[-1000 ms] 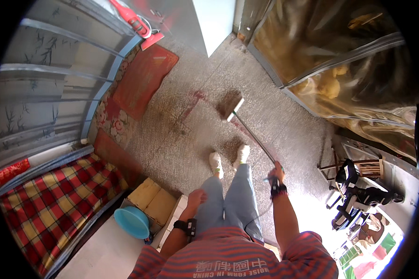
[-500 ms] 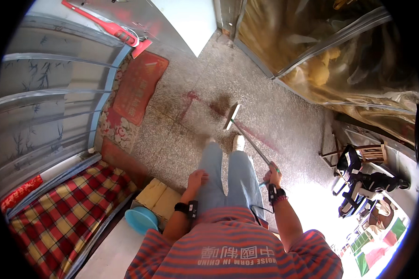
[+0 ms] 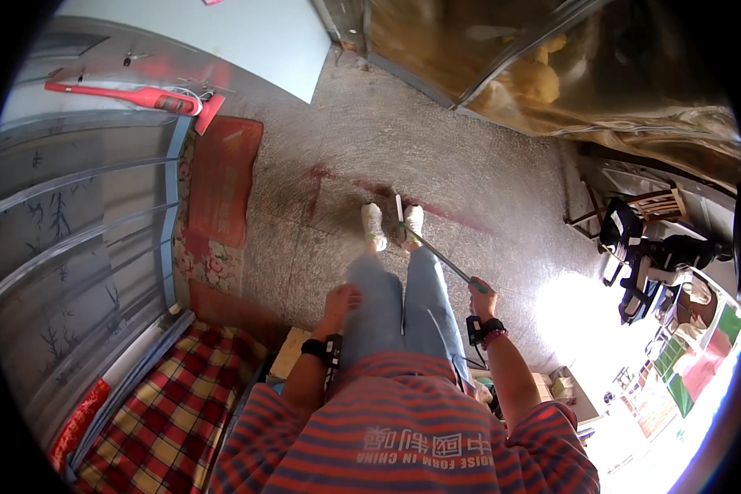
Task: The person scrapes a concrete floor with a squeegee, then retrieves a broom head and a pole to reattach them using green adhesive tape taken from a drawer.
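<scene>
My right hand (image 3: 482, 298) is closed around the grey pole of a long-handled mop (image 3: 447, 260), to the right of my legs. The pole slants forward and left to a narrow pale head (image 3: 400, 209) with a green joint. This head lies at the floor, between my white shoes (image 3: 373, 222) and close against the right one. My left hand (image 3: 342, 301) hangs beside my left thigh, its fingers loosely curled with nothing visible in them. Both wrists carry black bands with small devices.
Red mats (image 3: 226, 177) lie on the speckled floor (image 3: 305, 263) at left, with a red stick vacuum (image 3: 160, 100) beyond them. A checkered cloth (image 3: 173, 395) covers something at lower left. Far right are plastic sheeting (image 3: 502, 74), a wooden chair (image 3: 659, 204) and black bags (image 3: 675, 251).
The mop head has come nearer and slightly left, from ahead of my right foot to between my shoes. My view has turned, and my left foot now shows fully.
</scene>
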A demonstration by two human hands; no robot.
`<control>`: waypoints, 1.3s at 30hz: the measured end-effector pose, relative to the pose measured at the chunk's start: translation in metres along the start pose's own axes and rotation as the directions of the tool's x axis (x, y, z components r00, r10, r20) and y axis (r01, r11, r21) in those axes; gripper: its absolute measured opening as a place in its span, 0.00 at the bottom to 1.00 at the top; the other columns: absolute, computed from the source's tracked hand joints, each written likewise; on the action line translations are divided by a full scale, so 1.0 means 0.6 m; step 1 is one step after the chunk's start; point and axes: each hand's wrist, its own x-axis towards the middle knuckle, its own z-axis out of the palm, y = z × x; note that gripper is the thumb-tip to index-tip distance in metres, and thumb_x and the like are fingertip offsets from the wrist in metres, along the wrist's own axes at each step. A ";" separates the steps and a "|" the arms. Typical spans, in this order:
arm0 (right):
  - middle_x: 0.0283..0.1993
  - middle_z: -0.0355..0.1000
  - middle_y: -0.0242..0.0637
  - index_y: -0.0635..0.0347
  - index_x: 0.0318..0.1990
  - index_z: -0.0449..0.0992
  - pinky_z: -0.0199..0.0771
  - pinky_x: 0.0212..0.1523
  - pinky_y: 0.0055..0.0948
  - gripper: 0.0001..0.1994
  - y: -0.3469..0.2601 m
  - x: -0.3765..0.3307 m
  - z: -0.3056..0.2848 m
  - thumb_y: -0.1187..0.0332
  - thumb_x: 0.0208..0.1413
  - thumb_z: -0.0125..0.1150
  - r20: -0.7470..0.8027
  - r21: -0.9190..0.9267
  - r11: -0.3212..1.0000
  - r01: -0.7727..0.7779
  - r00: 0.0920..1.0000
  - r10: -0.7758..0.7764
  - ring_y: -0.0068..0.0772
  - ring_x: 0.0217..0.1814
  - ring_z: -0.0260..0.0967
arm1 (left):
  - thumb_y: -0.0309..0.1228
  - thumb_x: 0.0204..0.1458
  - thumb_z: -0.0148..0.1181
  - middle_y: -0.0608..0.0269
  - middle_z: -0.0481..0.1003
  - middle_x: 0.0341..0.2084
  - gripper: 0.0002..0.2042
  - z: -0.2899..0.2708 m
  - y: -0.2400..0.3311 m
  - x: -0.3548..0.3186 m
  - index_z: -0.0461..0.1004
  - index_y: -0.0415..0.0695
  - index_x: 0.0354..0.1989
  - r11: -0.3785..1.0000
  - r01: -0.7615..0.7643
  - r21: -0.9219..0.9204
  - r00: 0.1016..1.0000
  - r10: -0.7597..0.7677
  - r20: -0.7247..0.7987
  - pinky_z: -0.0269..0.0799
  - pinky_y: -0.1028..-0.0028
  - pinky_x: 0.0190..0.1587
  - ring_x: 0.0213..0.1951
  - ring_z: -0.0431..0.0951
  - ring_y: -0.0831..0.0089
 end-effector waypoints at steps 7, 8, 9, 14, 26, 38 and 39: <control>0.16 0.64 0.26 0.58 0.46 0.77 0.54 0.10 0.22 0.13 -0.011 0.016 0.004 0.71 0.51 0.62 0.037 0.088 0.995 -0.045 0.998 0.041 0.18 0.10 0.57 | 0.34 0.59 0.49 0.59 0.76 0.32 0.12 0.016 0.002 -0.027 0.71 0.39 0.45 1.000 -0.002 -0.019 1.000 0.002 -0.031 0.75 0.72 0.32 0.31 0.77 0.70; 0.16 0.63 0.26 0.58 0.46 0.77 0.54 0.10 0.23 0.13 -0.011 0.021 0.008 0.71 0.51 0.62 0.045 0.099 0.994 -0.035 0.999 0.030 0.18 0.10 0.56 | 0.33 0.60 0.48 0.58 0.75 0.32 0.13 0.014 -0.007 -0.021 0.70 0.39 0.46 0.999 -0.010 -0.048 1.000 0.010 0.002 0.76 0.72 0.32 0.31 0.77 0.70; 0.16 0.63 0.26 0.58 0.46 0.77 0.54 0.09 0.23 0.13 -0.015 0.022 0.006 0.71 0.52 0.62 0.047 0.104 0.994 -0.027 0.999 0.022 0.18 0.10 0.56 | 0.34 0.60 0.48 0.58 0.75 0.32 0.13 0.021 -0.009 -0.025 0.70 0.39 0.46 1.000 -0.010 -0.013 1.000 0.010 -0.014 0.76 0.72 0.32 0.32 0.77 0.70; 0.14 0.63 0.28 0.57 0.41 0.79 0.57 0.10 0.25 0.11 -0.029 0.037 0.025 0.67 0.51 0.64 0.010 0.005 0.997 -0.077 0.997 0.077 0.22 0.09 0.58 | 0.36 0.60 0.49 0.59 0.76 0.33 0.13 0.049 -0.003 -0.038 0.70 0.40 0.46 0.998 -0.003 0.060 1.000 0.003 0.008 0.75 0.74 0.32 0.32 0.77 0.71; 0.30 0.75 0.50 0.54 0.36 0.78 0.73 0.37 0.45 0.10 -0.110 0.046 0.031 0.61 0.49 0.62 0.272 -0.640 0.676 0.365 0.931 -0.244 0.56 0.36 0.73 | 0.36 0.58 0.50 0.56 0.77 0.35 0.14 0.099 0.023 -0.023 0.71 0.40 0.46 0.989 0.045 0.143 0.999 -0.047 0.010 0.75 0.72 0.31 0.33 0.79 0.67; 0.38 0.76 0.50 0.55 0.46 0.78 0.74 0.42 0.41 0.18 -0.143 0.005 0.069 0.62 0.47 0.65 0.349 -0.621 0.646 0.444 0.894 -0.280 0.51 0.42 0.75 | 0.35 0.61 0.47 0.59 0.76 0.34 0.13 0.083 0.040 -0.031 0.70 0.39 0.46 0.996 -0.009 0.086 0.999 0.013 -0.042 0.74 0.72 0.34 0.32 0.78 0.70; 0.39 0.76 0.50 0.55 0.46 0.78 0.74 0.42 0.40 0.18 -0.158 0.003 0.075 0.63 0.47 0.65 0.357 -0.582 0.668 0.463 0.884 -0.301 0.50 0.42 0.75 | 0.35 0.60 0.48 0.59 0.76 0.35 0.13 0.076 0.043 -0.031 0.70 0.39 0.46 0.999 -0.024 0.042 0.999 0.026 -0.043 0.74 0.72 0.34 0.32 0.78 0.70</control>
